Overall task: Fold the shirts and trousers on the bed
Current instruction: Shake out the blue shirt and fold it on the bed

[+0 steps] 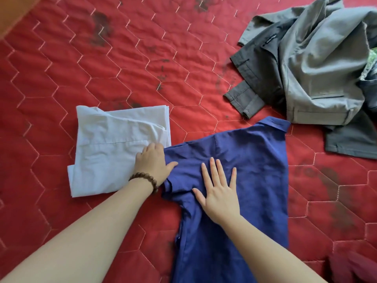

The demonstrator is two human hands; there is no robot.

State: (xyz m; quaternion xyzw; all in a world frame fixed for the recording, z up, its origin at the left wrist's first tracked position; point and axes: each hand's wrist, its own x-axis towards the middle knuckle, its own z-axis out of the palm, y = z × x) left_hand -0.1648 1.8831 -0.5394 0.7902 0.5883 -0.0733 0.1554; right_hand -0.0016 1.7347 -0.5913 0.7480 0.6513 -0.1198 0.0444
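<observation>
- The bed [122, 58] is covered by a red quilt stitched in a pale honeycomb pattern, with dark smudges in several places; it lies under both hands and reaches far beyond the fingertips on every side
- A heap of grey trousers [318, 64] lies crumpled and unfolded, well beyond the right fingertips and off to their right; a cuffed leg end points back toward the hands, and a darker grey piece lies under the lighter one
- The blue shirt [251, 180] lies spread on the quilt directly under the right fingers, its collar past their tips and its body running back along the right forearm toward the person; its left sleeve is bunched just beside the left thumb
- The white shirt [114, 148] is folded into a neat rectangle and lies under the left fingers, stretching away to their left; its right edge touches the blue shirt
- The right hand [220, 195] lies flat on the blue shirt, fingers straight and spread wide, pressing the cloth and gripping nothing
- The left hand [153, 162] rests at the seam between the two shirts, fingers bent downward onto the white shirt's edge, thumb stretched out onto the blue cloth; whether the bent fingers pinch any fabric cannot be told
- A bracelet of brown wooden beads [144, 179] circles the left wrist, just behind the hand
- A dark red piece of cloth [353, 268] shows at the lower right corner, well behind the right hand
</observation>
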